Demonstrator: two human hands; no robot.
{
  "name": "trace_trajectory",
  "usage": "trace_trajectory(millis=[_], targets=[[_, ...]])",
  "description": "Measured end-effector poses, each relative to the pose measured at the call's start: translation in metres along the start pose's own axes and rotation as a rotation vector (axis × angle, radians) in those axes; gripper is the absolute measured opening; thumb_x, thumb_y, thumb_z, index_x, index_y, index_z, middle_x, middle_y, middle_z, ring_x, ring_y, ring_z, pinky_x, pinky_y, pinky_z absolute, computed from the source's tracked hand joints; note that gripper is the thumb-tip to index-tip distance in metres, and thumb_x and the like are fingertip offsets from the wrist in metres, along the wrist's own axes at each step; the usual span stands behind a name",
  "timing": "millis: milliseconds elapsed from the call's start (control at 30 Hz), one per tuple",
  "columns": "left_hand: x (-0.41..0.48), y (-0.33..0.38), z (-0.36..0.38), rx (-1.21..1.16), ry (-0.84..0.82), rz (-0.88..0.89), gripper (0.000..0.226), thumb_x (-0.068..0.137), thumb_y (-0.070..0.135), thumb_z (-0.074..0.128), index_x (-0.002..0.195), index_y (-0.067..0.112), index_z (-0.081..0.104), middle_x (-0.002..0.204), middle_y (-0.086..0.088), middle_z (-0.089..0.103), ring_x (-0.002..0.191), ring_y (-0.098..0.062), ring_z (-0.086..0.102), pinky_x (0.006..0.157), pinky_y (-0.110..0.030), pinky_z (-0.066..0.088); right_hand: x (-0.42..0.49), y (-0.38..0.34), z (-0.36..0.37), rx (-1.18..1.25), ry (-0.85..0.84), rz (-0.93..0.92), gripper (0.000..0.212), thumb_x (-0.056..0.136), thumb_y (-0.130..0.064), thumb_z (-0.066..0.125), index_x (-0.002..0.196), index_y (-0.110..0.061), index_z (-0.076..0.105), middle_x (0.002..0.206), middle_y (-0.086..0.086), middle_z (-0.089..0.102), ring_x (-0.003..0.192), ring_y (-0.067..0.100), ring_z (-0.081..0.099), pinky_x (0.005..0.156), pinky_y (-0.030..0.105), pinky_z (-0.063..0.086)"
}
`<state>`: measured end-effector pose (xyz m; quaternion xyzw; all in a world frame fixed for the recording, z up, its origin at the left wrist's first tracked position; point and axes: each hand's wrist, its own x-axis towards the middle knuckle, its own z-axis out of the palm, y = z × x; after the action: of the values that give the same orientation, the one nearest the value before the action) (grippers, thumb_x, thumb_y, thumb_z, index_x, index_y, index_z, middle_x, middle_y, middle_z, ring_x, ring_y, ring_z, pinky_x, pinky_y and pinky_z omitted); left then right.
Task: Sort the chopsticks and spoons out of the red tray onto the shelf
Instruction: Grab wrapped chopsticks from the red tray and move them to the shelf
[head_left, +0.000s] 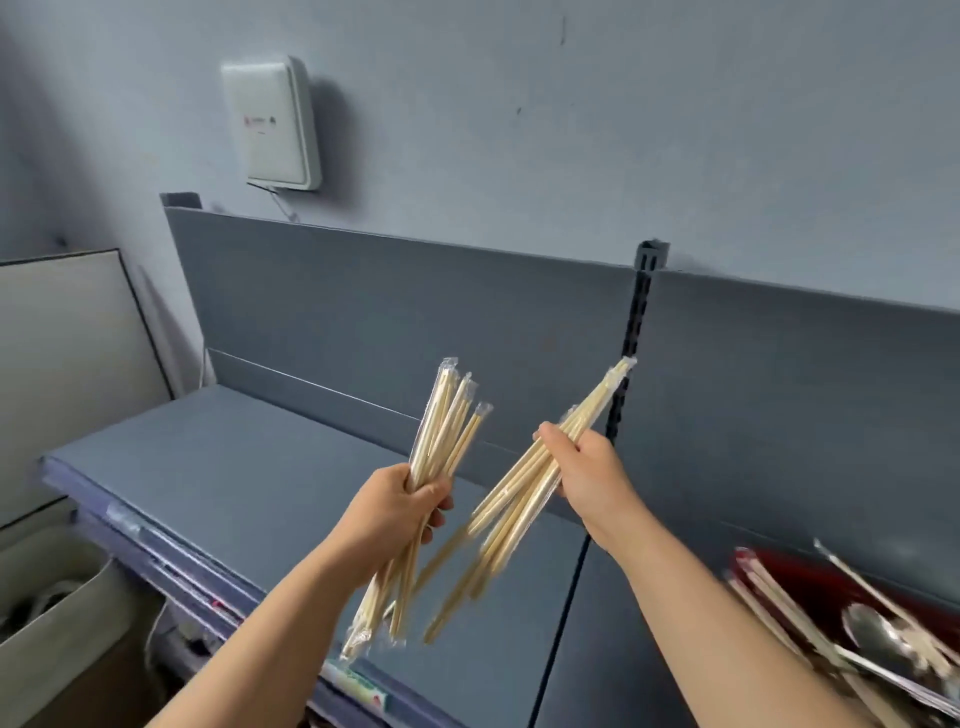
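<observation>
Grey shelf (234, 467) carries the red tray (810, 579) at its right end. The tray holds spoons (868, 631) and loose chopsticks (774, 603), blurred. Above the shelf, the left hand (395, 506) grips one wrapped chopstick bundle (447, 431). The right hand (589, 470) grips a second bundle (514, 514).

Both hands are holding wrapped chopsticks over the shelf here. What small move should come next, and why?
The left hand and the right hand each grip wrapped chopsticks in the air above the shelf, and spoons lie in the red tray. So probably lower both bundles onto the shelf.
</observation>
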<state>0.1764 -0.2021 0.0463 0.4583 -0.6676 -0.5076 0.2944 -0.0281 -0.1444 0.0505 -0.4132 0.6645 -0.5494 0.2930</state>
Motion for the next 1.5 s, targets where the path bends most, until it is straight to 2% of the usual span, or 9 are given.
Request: trace_trajectory(millis=[133,200,500,767,1033,1200,1367,1433,1500], targets=[[0.000,-0.046,-0.107,0.052,0.081,-0.084,0.022,0.094,0.024,0.058,0.095,0.004,0.066,0.080,-0.008,0.070,0.065,-0.015,0.060,0.065,-0.030,0.053,0.012,-0.009,0.121,0.044,-0.132,0.045,0.043,0.077,-0.058,0.053,0.079,-0.016,0.045,0.072,0.005,0.040,0.069,0.019,0.041,0.066,0.036,0.039],[0.000,-0.064,-0.156,0.094,0.119,-0.120,0.022,0.095,0.025,0.057,0.095,0.004,0.066,0.078,-0.006,0.069,0.063,-0.014,0.059,0.062,-0.027,0.052,0.020,-0.010,0.175,0.032,-0.172,0.059,0.035,0.084,-0.052,0.052,0.082,-0.017,0.048,0.073,0.004,0.042,0.070,0.019,0.042,0.066,0.036,0.039],[0.034,-0.120,-0.300,0.116,0.228,-0.232,0.019,0.095,0.026,0.057,0.095,0.008,0.065,0.081,-0.006,0.068,0.063,-0.013,0.060,0.056,-0.020,0.051,0.077,-0.038,0.339,-0.187,-0.266,-0.012,0.032,0.100,-0.030,0.039,0.072,-0.019,0.029,0.067,-0.002,0.029,0.065,0.017,0.030,0.060,0.033,0.028],[0.128,-0.152,-0.360,0.240,0.234,-0.219,0.011,0.092,0.019,0.061,0.087,0.010,0.062,0.071,-0.002,0.063,0.055,-0.009,0.055,0.049,-0.017,0.044,0.176,-0.044,0.413,-0.173,-0.202,-0.011,0.033,0.099,-0.027,0.044,0.069,-0.019,0.033,0.069,-0.002,0.039,0.064,0.016,0.039,0.056,0.030,0.034],[0.240,-0.176,-0.399,0.218,0.231,-0.253,0.011,0.092,0.018,0.061,0.091,0.006,0.061,0.076,-0.009,0.062,0.061,-0.017,0.062,0.052,-0.021,0.051,0.229,0.012,0.478,0.290,0.002,0.381,0.009,0.096,-0.016,0.057,0.097,-0.007,0.057,0.068,0.003,0.048,0.053,0.012,0.048,0.053,0.028,0.054],[0.291,-0.205,-0.400,0.199,0.180,-0.280,0.010,0.088,0.014,0.062,0.090,0.003,0.062,0.075,-0.010,0.063,0.064,-0.021,0.063,0.063,-0.030,0.055,0.229,0.038,0.513,0.490,0.041,0.580,0.005,0.091,-0.008,0.064,0.092,-0.004,0.061,0.065,0.009,0.048,0.058,0.015,0.046,0.061,0.033,0.058],[0.332,-0.229,-0.399,0.411,0.138,-0.200,0.016,0.083,0.019,0.065,0.074,0.012,0.054,0.064,0.001,0.052,0.059,-0.016,0.046,0.054,-0.028,0.035,0.232,0.052,0.536,0.251,0.117,0.578,0.014,0.084,-0.016,0.073,0.089,-0.005,0.066,0.065,0.008,0.061,0.050,0.015,0.054,0.044,0.020,0.046],[0.343,-0.236,-0.400,0.480,0.081,-0.177,0.015,0.083,0.023,0.069,0.081,0.013,0.058,0.069,0.003,0.055,0.066,-0.018,0.051,0.058,-0.029,0.037,0.231,0.053,0.541,0.075,0.189,0.558,0.020,0.079,-0.019,0.075,0.080,-0.002,0.066,0.059,0.006,0.063,0.040,0.013,0.052,0.041,0.019,0.041],[0.351,-0.245,-0.402,0.494,0.019,-0.155,0.020,0.082,0.026,0.070,0.093,0.013,0.059,0.082,0.002,0.059,0.079,-0.021,0.055,0.065,-0.028,0.038,0.230,0.052,0.546,-0.022,0.280,0.543,0.035,0.073,-0.022,0.080,0.090,0.000,0.058,0.068,0.008,0.066,0.039,0.015,0.055,0.038,0.018,0.041]])
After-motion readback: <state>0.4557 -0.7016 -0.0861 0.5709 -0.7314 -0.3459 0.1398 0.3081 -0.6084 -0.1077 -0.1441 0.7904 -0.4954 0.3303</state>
